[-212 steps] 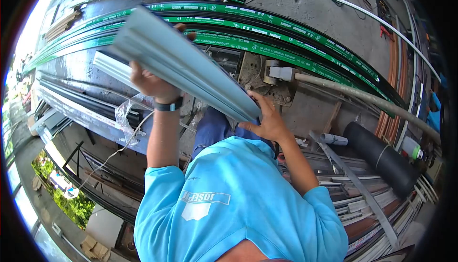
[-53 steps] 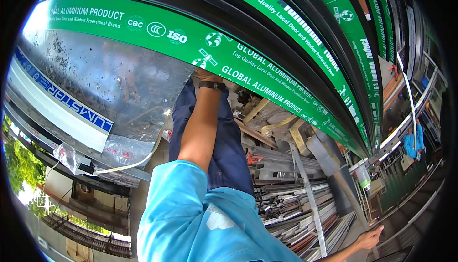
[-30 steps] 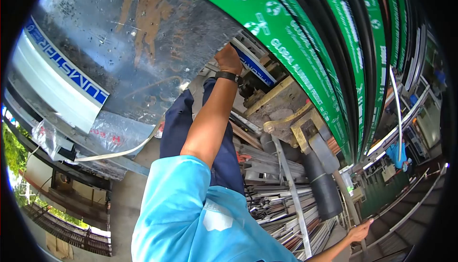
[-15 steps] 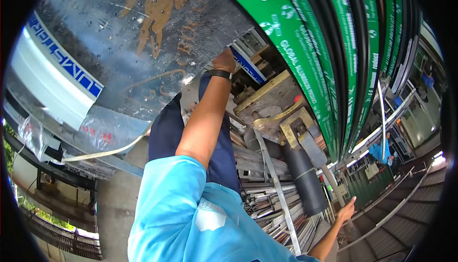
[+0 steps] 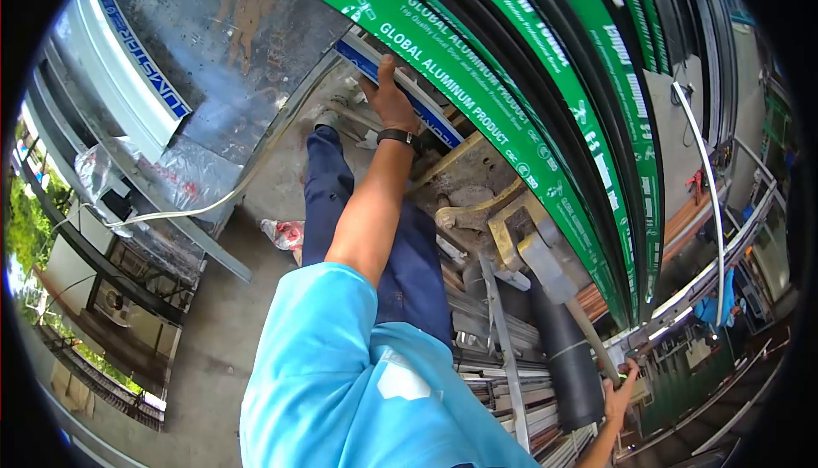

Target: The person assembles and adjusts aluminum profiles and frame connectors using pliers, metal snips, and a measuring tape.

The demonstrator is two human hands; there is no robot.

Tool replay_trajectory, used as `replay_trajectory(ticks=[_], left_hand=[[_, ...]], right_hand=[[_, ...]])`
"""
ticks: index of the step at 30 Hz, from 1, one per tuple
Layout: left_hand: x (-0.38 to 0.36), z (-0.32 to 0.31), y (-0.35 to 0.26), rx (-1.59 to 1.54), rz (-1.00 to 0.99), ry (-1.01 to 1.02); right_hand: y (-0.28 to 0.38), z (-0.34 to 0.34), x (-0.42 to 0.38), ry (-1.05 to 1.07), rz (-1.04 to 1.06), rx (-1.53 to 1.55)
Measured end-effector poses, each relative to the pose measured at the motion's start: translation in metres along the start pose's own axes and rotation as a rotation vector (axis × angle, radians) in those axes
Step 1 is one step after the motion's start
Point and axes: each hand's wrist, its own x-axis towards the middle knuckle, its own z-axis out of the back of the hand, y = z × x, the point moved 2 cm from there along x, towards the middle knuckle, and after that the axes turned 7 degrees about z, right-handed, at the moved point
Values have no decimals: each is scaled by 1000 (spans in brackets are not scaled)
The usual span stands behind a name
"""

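My left hand (image 5: 392, 103), with a dark band at the wrist, reaches forward with thumb and fingers apart. Its fingertips lie against or just beside a profile with a blue-and-white label (image 5: 436, 124); contact is hard to make out. Long green-wrapped aluminium profiles (image 5: 443, 85) curve above and right of this hand. At the lower right, my right hand (image 5: 617, 396) is at the end of a long metal handle (image 5: 588, 328), its fingers seemingly curled round it. That handle rises from a yellow metal frame (image 5: 509, 238).
To the left stands a worn metal-topped table (image 5: 230, 59) bearing white profiles (image 5: 128, 68) and crumpled plastic (image 5: 192, 174). A pale cable (image 5: 213, 204) trails off its edge. A black roll (image 5: 562, 374) and stacked metal lengths (image 5: 486, 340) lie near my legs. Someone in blue (image 5: 716, 302) is in the background.
My left hand has gone from beside the table edge to the labelled profile, its fingers spreading. My right hand, apart from the handle before, is now at its end. The view has shifted.
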Motion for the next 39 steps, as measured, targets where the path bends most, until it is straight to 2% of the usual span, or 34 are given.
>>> replay_trajectory(ticks=[1,4,6,7,10,11,14,17,19,21,25,28,30,37,39], left_hand=[[12,14,22,32,-46,-6],[6,10,26,79,-55,-17],[0,8,23,15,5,5],[18,26,38,4,6,62],[14,21,33,81,12,-13],[9,20,30,106,44,-32],[7,17,27,129,50,-58],[17,22,35,83,25,-91],[57,49,60,-14,76,71],[69,59,60,-19,70,135],[58,55,55,-4,107,193],[68,55,46,34,159,382],[71,54,40,66,138,371],[72,55,37,142,85,310],[69,57,38,156,112,311]], right_hand=[[10,7,1,2,0,-73],[3,24,-9,19,-41,-198],[7,39,-16,71,-60,-237],[23,41,-18,-12,-32,-214],[35,49,-20,93,-91,-242],[47,48,-16,95,-237,-191],[38,46,-15,139,-197,-447],[31,34,-1,158,-258,-364],[-19,8,12,108,-99,-376],[-49,-14,28,51,31,-381],[-53,-17,31,53,8,-358],[-59,-19,31,-3,70,-281],[-48,-17,35,-28,145,-262],[-75,-42,45,-139,200,-273],[-62,-38,40,-191,229,-424]])
